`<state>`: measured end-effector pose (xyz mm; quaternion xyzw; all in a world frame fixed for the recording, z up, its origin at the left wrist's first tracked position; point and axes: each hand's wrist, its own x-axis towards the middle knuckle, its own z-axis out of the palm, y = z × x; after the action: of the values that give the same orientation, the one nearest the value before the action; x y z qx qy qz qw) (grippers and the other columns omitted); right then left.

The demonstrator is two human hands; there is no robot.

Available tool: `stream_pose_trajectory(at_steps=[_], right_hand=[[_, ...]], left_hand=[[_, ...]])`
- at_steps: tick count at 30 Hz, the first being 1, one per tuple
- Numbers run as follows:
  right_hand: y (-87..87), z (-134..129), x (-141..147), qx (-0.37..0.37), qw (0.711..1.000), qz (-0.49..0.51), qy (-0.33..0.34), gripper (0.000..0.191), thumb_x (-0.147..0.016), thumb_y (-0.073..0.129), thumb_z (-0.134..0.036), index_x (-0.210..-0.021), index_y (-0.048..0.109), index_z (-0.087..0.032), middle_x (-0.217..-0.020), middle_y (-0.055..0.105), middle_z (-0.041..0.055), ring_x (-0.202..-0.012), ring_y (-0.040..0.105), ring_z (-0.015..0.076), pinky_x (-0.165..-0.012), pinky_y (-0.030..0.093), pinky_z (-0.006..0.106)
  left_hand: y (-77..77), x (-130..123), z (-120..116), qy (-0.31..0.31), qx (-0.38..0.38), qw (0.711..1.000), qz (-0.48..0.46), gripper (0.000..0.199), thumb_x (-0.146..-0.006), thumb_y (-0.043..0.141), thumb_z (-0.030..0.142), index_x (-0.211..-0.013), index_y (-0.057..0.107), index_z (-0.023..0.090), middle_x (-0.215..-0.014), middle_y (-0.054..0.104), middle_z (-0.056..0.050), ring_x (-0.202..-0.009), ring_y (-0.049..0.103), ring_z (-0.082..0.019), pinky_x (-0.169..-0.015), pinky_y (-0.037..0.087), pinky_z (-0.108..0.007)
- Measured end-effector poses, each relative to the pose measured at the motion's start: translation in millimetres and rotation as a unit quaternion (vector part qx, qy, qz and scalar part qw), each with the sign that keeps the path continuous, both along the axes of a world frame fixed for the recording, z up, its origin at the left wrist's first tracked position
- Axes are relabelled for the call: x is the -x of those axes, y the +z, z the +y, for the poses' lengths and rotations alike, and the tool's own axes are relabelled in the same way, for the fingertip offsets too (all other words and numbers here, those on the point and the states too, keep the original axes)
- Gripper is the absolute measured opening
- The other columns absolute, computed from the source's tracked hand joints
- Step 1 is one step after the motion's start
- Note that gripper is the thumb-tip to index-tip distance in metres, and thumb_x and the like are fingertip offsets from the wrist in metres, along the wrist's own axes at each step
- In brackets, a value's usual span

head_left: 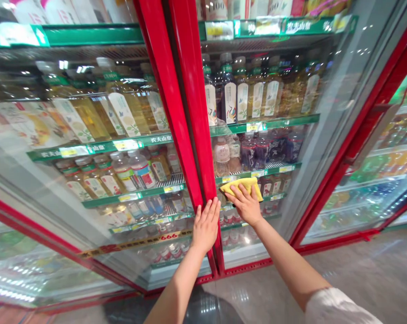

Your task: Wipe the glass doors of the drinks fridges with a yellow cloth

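My left hand (206,227) lies flat on the red door frame (193,112) of a glass-fronted drinks fridge, its fingers stretched upward and holding nothing. Just to its right, my right hand (248,204) presses a folded yellow cloth (250,183) with a dark edge against the right glass door (297,216). The fingers of that hand lie over the cloth, which hides part of a lower shelf. Behind the glass, near the cloth, stand a clear bottle with a pale label (222,155) and several dark blue drinks (253,150).
The left glass door (122,256) bears a gold strip (139,243) with lettering. Rows of tea bottles (125,108) stand on green-edged shelves inside. Another fridge (385,157) adjoins on the right. Grey shiny floor (358,270) runs along the base.
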<state>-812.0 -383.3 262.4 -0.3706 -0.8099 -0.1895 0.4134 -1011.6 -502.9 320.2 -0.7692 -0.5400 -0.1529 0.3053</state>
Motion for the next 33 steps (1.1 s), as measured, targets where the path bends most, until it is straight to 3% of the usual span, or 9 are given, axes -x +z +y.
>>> stream_pose_trajectory(at_steps=[5,9,12,15,18,22,26,30,33], right_hand=[[-42.0,-11.0,-6.7,0.014,0.999,-0.035,-0.014,0.064,-0.093,0.056,-0.013,-0.152,0.048,-0.038,-0.159,0.049,0.0011,-0.156,0.028,0.0246,-0.128,0.009,0.058],[-28.4,5.0,-20.6,-0.005,0.996,-0.084,0.024,0.062,-0.096,0.057,-0.019,-0.151,0.046,-0.046,-0.156,0.052,-0.0064,-0.153,0.033,0.0199,-0.13,0.002,0.052],[-22.2,20.8,-49.8,0.023,0.999,-0.017,-0.044,0.066,-0.093,0.059,-0.018,-0.152,0.046,-0.044,-0.162,0.045,-0.0034,-0.156,0.026,0.0252,-0.129,0.004,0.059],[-44.5,19.5,-67.9,0.057,0.989,0.062,-0.121,0.072,-0.088,0.057,-0.01,-0.154,0.046,-0.035,-0.169,0.03,0.0048,-0.159,0.015,0.0331,-0.124,0.018,0.065],[-62.9,13.8,-65.5,0.056,0.992,0.031,-0.11,0.073,-0.085,0.056,-0.005,-0.153,0.048,-0.031,-0.168,0.033,0.008,-0.159,0.012,0.034,-0.122,0.023,0.066],[-34.5,31.6,-72.8,0.006,0.998,-0.046,-0.035,0.068,-0.09,0.06,-0.013,-0.15,0.05,-0.043,-0.157,0.052,-0.0016,-0.159,0.018,0.0267,-0.127,0.005,0.064],[-14.9,52.9,-109.5,0.006,0.997,0.007,-0.072,0.068,-0.09,0.062,-0.018,-0.151,0.047,-0.045,-0.16,0.047,-0.0023,-0.159,0.016,0.0287,-0.127,0.004,0.064],[-52.7,46.4,-126.9,0.033,0.986,0.072,-0.147,0.075,-0.085,0.059,-0.009,-0.155,0.046,-0.031,-0.168,0.033,0.0065,-0.16,0.002,0.0359,-0.123,0.02,0.068],[-65.1,45.1,-129.0,0.015,0.996,-0.005,-0.09,0.071,-0.087,0.058,-0.009,-0.152,0.049,-0.036,-0.166,0.038,-0.0003,-0.16,0.003,0.0328,-0.125,0.015,0.067]], left_hand=[[-8.2,-8.8,1.7,-0.012,0.003,1.0,0.0,0.074,-0.096,0.044,0.017,-0.164,0.014,0.019,-0.165,0.037,-0.005,-0.157,0.026,-0.019,-0.132,0.013,-0.044],[-16.9,-17.5,8.1,-0.036,-0.001,0.999,0.001,0.074,-0.097,0.045,0.017,-0.164,0.015,0.019,-0.164,0.038,-0.003,-0.157,0.026,-0.017,-0.132,0.005,-0.043],[-21.7,-26.8,13.5,-0.036,0.001,0.999,-0.001,0.074,-0.096,0.047,0.019,-0.164,0.017,0.019,-0.164,0.038,-0.004,-0.158,0.024,-0.018,-0.132,0.003,-0.043],[-27.8,-37.3,17.3,-0.032,0.005,0.999,-0.002,0.076,-0.095,0.049,0.021,-0.164,0.017,0.019,-0.164,0.039,-0.005,-0.158,0.021,-0.018,-0.132,0.008,-0.044],[-35.2,-49.1,21.4,-0.029,0.006,1.0,-0.005,0.077,-0.094,0.05,0.02,-0.164,0.019,0.02,-0.164,0.038,-0.006,-0.158,0.023,-0.02,-0.132,0.013,-0.044],[-43.5,-69.1,28.9,-0.031,0.001,1.0,-0.005,0.076,-0.093,0.047,0.017,-0.164,0.021,0.021,-0.164,0.038,-0.006,-0.156,0.028,-0.021,-0.132,0.011,-0.045],[-48.9,-93.6,33.4,-0.029,-0.007,1.0,-0.008,0.073,-0.094,0.047,0.018,-0.163,0.023,0.02,-0.163,0.041,-0.006,-0.157,0.025,-0.019,-0.132,0.009,-0.043],[-54.0,-116.6,33.4,-0.023,-0.007,1.0,-0.018,0.068,-0.096,0.047,0.021,-0.162,0.029,0.019,-0.163,0.041,-0.005,-0.158,0.023,-0.019,-0.132,0.003,-0.042],[-56.9,-131.2,34.1,-0.031,-0.011,0.999,-0.024,0.067,-0.097,0.045,0.021,-0.162,0.029,0.019,-0.163,0.042,-0.006,-0.158,0.023,-0.02,-0.132,0.002,-0.043]])
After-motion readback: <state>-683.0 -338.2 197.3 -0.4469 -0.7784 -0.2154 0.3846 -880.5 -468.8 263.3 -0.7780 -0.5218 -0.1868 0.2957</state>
